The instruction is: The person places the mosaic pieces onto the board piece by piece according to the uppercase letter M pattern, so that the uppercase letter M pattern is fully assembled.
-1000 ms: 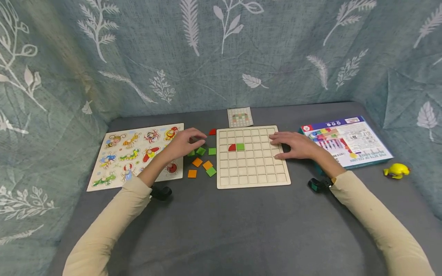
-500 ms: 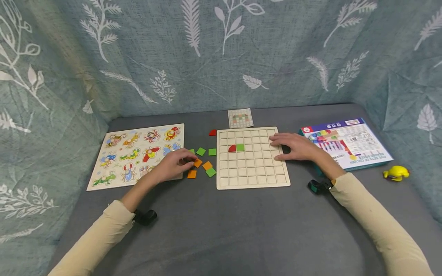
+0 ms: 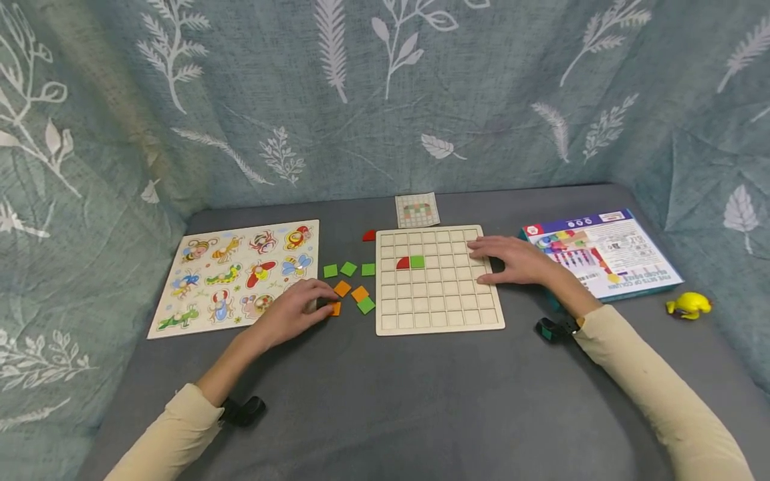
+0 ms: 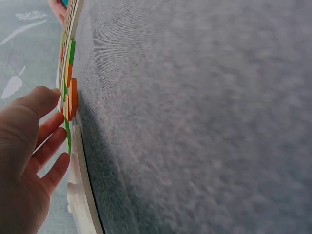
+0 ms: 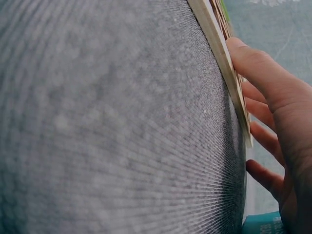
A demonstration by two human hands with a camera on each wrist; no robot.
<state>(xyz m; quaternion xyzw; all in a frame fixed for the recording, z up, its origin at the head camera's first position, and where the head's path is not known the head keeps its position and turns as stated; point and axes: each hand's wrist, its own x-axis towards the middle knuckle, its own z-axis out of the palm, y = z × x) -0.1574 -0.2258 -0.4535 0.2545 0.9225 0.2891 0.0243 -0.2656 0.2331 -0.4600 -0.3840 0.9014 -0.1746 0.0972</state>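
Observation:
My left hand [image 3: 295,308] is at the loose square tiles left of the wooden grid board [image 3: 442,321]. Its thumb and fingertips are beside an orange tile [image 3: 336,309], which the thumb partly covers in the head view. In the left wrist view the thumb and fingers stand apart near the orange tile [image 4: 73,99]; whether they touch it is unclear. My right hand [image 3: 511,259] rests with spread fingers on the board's right edge. On the board, a red quarter-round piece [image 3: 404,263] sits beside a green square [image 3: 417,262].
Two more orange tiles [image 3: 343,288], several green tiles [image 3: 347,268] and a red piece [image 3: 369,235] lie left of the board. A pattern card [image 3: 418,211] is behind it. An insect puzzle [image 3: 240,227], a printed box [image 3: 625,257] and a yellow toy [image 3: 689,305] flank it.
My left hand has moved down toward me, from above the green tiles to the nearest orange tile. The right hand has stayed on the board's edge.

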